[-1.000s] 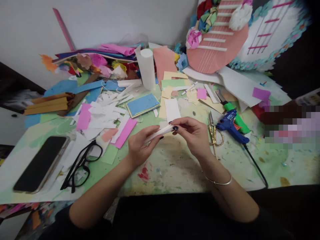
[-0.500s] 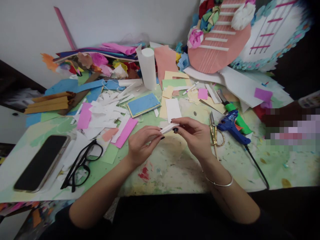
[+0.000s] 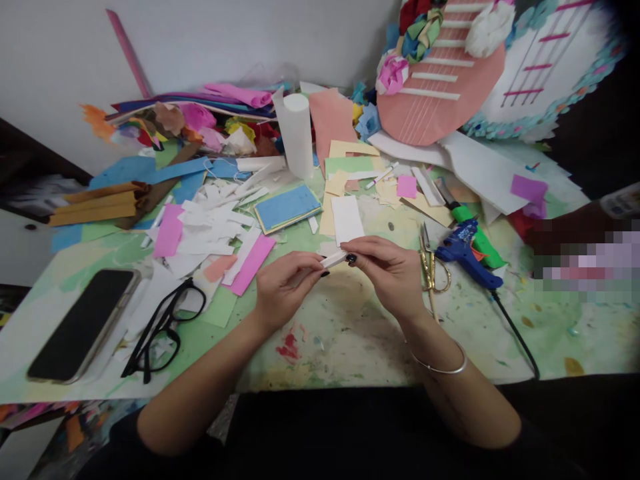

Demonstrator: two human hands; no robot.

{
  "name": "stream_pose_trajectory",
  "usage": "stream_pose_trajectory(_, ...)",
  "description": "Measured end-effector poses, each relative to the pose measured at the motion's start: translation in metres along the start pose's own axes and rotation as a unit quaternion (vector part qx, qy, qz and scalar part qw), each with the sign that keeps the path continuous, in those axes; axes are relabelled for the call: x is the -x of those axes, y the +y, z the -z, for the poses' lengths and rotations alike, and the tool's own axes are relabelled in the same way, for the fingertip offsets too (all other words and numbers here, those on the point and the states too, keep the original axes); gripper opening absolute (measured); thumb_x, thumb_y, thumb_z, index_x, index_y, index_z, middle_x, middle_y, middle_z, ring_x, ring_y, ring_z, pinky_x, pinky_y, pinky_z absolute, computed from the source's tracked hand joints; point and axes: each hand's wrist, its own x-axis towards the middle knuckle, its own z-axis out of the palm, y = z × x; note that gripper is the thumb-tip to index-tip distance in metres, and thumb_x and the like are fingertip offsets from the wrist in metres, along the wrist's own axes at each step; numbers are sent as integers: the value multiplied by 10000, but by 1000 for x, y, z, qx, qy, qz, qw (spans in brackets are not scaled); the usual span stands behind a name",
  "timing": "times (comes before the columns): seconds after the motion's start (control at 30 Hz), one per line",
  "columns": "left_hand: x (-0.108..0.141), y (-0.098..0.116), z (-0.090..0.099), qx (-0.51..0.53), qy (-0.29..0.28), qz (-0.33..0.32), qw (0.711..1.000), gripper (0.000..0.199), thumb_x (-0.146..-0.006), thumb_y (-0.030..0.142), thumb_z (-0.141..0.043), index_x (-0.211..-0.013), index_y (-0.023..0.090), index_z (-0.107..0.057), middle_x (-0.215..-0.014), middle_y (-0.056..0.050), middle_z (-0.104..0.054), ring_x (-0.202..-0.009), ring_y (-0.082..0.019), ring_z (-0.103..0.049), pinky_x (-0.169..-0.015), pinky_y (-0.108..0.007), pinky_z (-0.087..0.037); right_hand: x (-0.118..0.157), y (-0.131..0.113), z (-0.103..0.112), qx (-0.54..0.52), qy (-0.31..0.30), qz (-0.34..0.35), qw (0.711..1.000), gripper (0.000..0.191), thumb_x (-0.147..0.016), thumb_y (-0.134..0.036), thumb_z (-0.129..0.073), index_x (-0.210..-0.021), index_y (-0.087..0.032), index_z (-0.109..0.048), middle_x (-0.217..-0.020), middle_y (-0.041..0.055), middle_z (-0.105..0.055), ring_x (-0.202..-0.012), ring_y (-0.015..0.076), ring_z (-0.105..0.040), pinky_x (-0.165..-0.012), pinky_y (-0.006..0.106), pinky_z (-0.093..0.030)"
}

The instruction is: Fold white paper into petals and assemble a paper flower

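Note:
Between my two hands I hold a narrow folded strip of white paper [image 3: 334, 259] above the table. My left hand [image 3: 287, 283] pinches its left end between thumb and fingers. The other end is pinched by my right hand [image 3: 393, 273], and the fingertips partly hide the strip. Just beyond the hands lies a white paper rectangle [image 3: 348, 221]. Gold-handled scissors [image 3: 428, 263] rest right of my right hand, beside a blue glue gun [image 3: 465, 253]. A stack of blue and yellow paper pieces [image 3: 289, 209] lies past my left hand.
At left are a phone [image 3: 84, 327], black glasses [image 3: 163, 333] and white paper scraps [image 3: 210, 230]. A white roll [image 3: 299, 137] stands upright at the back. A pink paper guitar shape [image 3: 435, 100] leans at back right. The glue gun's cord [image 3: 517, 340] runs to the table's front edge.
The right end of the folded strip and my right fingertips have shifted very slightly. Both hands keep their pinch, and the other things stay in place.

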Motion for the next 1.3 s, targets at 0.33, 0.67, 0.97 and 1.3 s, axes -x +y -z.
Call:
stream_pose_trajectory(0.33, 2, -4, 0, 17, 3, 73, 997, 15, -805, 191, -702, -817, 188, -711, -862, -37, -752, -815, -154, -707, -774, -281, -580, -1, -4, 0, 4, -19, -15, 1000, 231, -815, -128, -660, -935, -292, -771, -915, 5, -754, -866, 153, -683, -828, 335, -549)
stream_pose_trajectory(0.67, -2, 2, 1, 29, 7, 70, 997, 22, -791, 189, -719, -780, 174, -706, -827, -42, -745, -773, -145, -701, -708, -261, -588, 1, -3, 0, 13, -22, 3, 1000, 261, -815, -113, -660, -961, -301, -766, -934, 4, -759, -868, 147, -692, -838, 322, -559)
stream_pose_trajectory(0.97, 1, 0, 2, -10, 55, 50, 997, 198, -746, 179, -765, -935, 200, -707, -843, -14, -746, -738, -124, -694, -696, -248, -588, -1, -7, 4, 19, -36, 11, 999, 231, -813, -137, -666, -935, -301, -772, -906, 2, -755, -830, 159, -693, -776, 333, -580)
stream_pose_trajectory(1.3, -4, -6, 4, 114, 14, 125, 985, 139, -739, 184, -763, -877, 199, -757, -841, -56, -744, -770, -153, -693, -671, -267, -610, -4, -6, 9, -21, 44, -2, 999, 207, -807, -160, -657, -934, -279, -771, -826, -1, -729, -711, 140, -670, -673, 314, -583)
